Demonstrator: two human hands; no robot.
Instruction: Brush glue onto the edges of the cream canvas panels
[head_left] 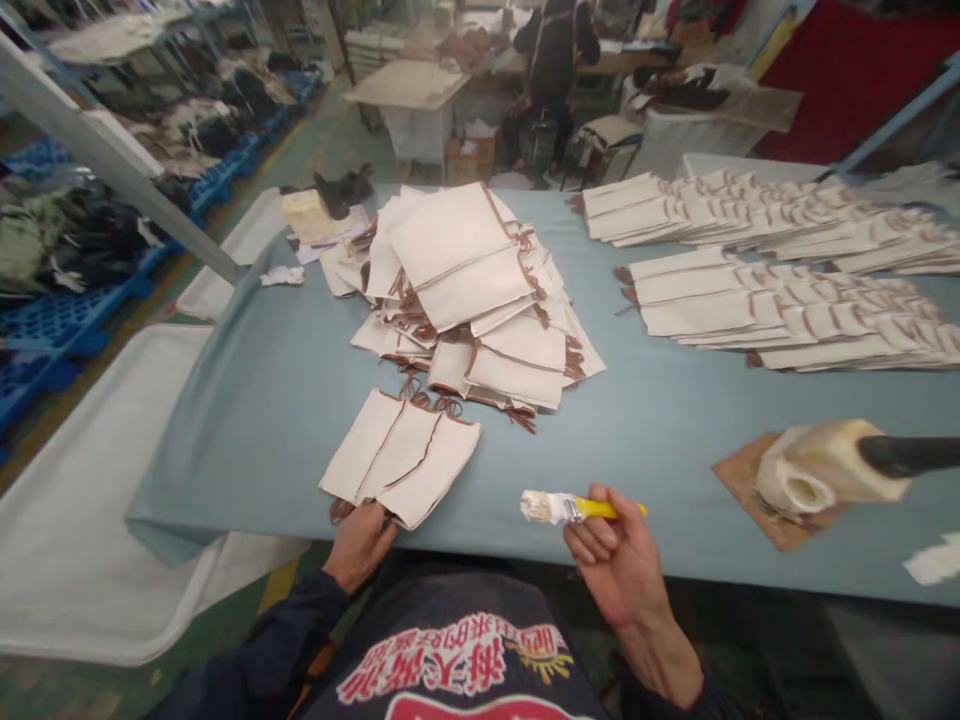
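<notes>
My right hand (619, 555) grips a paintbrush (596, 508) by its yellow handle, bristles pointing left and coated in something white. At the table's front edge, my left hand (362, 545) is closed at the lower edge of a cream fabric panel (401, 455) with brown trim and brown cords. Its fingertips are hidden under the panel. Just behind lies a loose heap of similar cream pieces (457, 260). To the right of the brush stands a crusted pale container (814, 470) on a brown board, with a dark handle sticking out.
Overlapping rows of cream pieces (810, 300) lie at the right of the blue-green table (247, 430). A yellowish block (315, 215) sits at the far left corner. White trays (97, 480) and a metal post (142, 170) stand on the left. A person (555, 70) sits farther back.
</notes>
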